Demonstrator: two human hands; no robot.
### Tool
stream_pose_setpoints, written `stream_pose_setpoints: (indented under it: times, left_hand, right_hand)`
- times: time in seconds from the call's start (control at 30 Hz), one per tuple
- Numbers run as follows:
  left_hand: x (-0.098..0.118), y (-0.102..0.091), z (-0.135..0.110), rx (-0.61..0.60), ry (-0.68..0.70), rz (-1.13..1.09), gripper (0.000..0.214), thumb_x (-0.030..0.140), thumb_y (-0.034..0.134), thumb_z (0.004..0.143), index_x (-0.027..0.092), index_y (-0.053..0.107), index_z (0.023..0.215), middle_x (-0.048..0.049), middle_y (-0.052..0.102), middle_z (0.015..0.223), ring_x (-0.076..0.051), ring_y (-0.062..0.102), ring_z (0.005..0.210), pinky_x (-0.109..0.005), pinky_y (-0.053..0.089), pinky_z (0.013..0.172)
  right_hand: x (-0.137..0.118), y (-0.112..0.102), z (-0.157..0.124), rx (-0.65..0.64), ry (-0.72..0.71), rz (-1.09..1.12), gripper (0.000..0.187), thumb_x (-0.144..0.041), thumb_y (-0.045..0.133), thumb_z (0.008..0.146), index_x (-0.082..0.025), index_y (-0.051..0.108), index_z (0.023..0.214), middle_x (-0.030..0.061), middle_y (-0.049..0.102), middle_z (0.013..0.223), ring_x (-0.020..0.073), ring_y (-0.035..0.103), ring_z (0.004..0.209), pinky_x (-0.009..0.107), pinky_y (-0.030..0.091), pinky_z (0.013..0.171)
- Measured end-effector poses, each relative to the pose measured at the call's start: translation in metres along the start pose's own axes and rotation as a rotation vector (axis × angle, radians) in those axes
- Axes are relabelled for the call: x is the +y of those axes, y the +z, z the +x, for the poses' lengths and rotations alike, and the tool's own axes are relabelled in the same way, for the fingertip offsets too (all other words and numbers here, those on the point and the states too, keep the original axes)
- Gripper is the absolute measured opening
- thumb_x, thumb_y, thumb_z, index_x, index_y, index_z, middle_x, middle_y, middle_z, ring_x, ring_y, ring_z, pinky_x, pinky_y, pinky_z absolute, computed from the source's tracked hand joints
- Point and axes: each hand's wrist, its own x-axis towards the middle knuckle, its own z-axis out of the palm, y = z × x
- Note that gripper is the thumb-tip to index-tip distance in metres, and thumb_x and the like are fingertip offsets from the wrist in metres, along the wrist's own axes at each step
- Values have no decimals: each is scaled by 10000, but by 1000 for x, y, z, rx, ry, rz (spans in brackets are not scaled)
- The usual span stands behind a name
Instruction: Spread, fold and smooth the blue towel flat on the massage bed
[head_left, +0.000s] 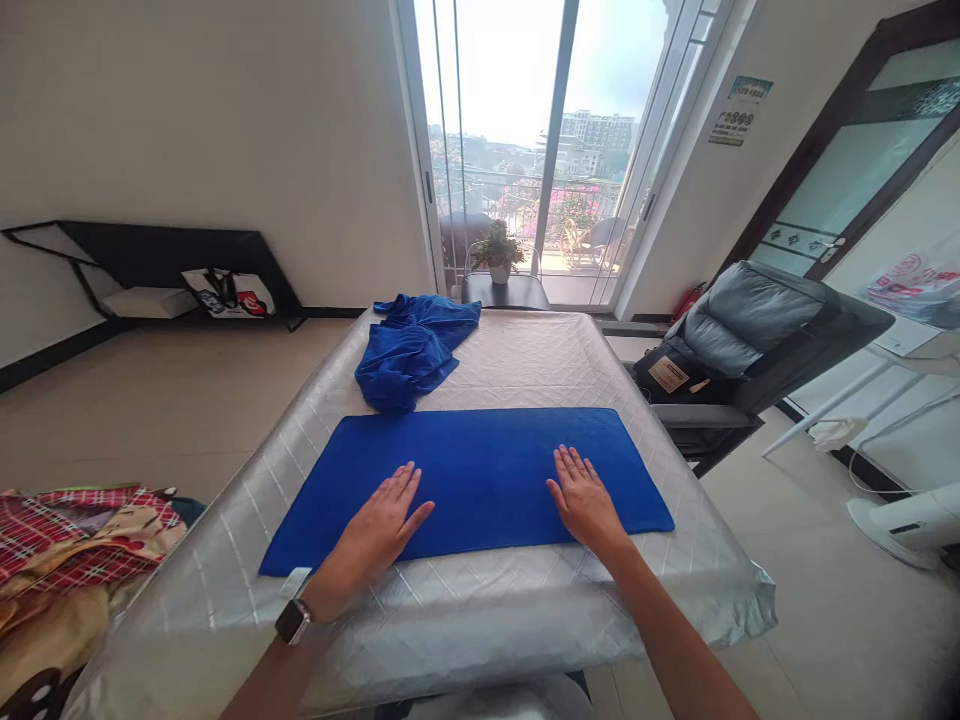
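A blue towel (487, 490) lies flat and smooth across the table, its long side running left to right. My left hand (384, 515) rests on its left half, palm down, fingers stretched out and thumb apart. On the right half, my right hand (583, 492) lies palm down too, with its fingers extended. A small white tag (295, 581) sticks out at the towel's near left edge, beside my left wrist. Behind the flat towel, a second blue cloth (412, 350) lies crumpled at the far left of the table.
A silvery quilted cover (525, 350) drapes over the table. Patterned fabrics (82, 560) are piled at the left. A potted plant (499, 250) stands on a chair beyond the table. A dark armchair (757, 330) stands at the right, near a white fan-like appliance (907, 525).
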Motion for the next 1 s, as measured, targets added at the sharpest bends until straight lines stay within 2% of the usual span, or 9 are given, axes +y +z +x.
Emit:
stream_pose_setpoints:
  times: [0.1,0.2,0.4,0.57,0.63,0.73,0.8,0.9,1.0]
  left_hand:
    - [60,0,50,-25,268,-44,714,618,269,1066,137,443,1564,-130,383,1636,-241,351,1526,-432,309,1255]
    - [85,12,79,6,310,-52,702,583,241,1082,113,418,1573,-144,367,1637,-240,326,1537,-444,293,1264]
    - [82,41,86,34,228,-36,709,575,226,1083,100,393,1583,-147,360,1639,-251,321,1539,-460,282,1267]
    - [76,42,83,26,199,-20,727,597,219,1077,111,378,1594,-137,336,1654,-243,303,1547,-439,257,1274]
    - [58,38,75,0,181,-10,734,612,230,1070,126,365,1602,-126,334,1658,-240,300,1548,-438,253,1274]
    - [5,31,50,-38,132,21,728,612,231,1064,150,335,1617,-103,340,1661,-232,294,1551,-451,241,1274]
    - [-41,27,23,-27,34,58,747,603,202,1057,124,332,1614,-123,347,1657,-244,296,1550,-480,238,1270]
    - [-107,26,-24,26,-132,104,816,604,149,1028,52,374,1585,-182,367,1638,-300,309,1542,-518,261,1250]
    - [-151,32,-66,61,-143,108,817,607,114,999,112,503,1519,-178,446,1595,-335,309,1537,-561,316,1210]
  right_hand:
    - [-59,4,28,-21,-223,79,651,-440,236,1085,-82,361,1614,113,295,1670,238,233,1567,440,199,1282]
    - [-84,19,46,-63,-265,125,659,-419,280,1075,-53,324,1621,123,241,1685,245,195,1576,431,175,1288]
    - [-78,42,56,-106,-180,153,684,-429,271,1069,-48,261,1637,100,156,1703,230,121,1590,425,116,1299]
    - [-72,38,56,-140,-161,139,728,-506,211,1073,-55,242,1643,95,141,1705,229,105,1592,435,104,1299]
    - [-56,34,53,-159,-123,122,762,-558,189,1067,-68,229,1649,91,136,1707,232,104,1592,447,113,1299]
    - [-1,29,39,-166,-22,64,761,-573,180,1064,-97,230,1655,90,147,1708,229,111,1591,459,122,1296]
    - [50,28,23,-144,65,26,739,-555,197,1065,-109,254,1653,95,182,1706,228,126,1589,458,142,1292]
    - [124,31,-2,-102,149,3,720,-498,223,1065,-66,288,1636,124,233,1695,226,173,1580,435,176,1289]
    - [168,34,-19,-68,181,6,707,-453,235,1061,-31,300,1624,158,274,1680,231,224,1569,448,223,1280]
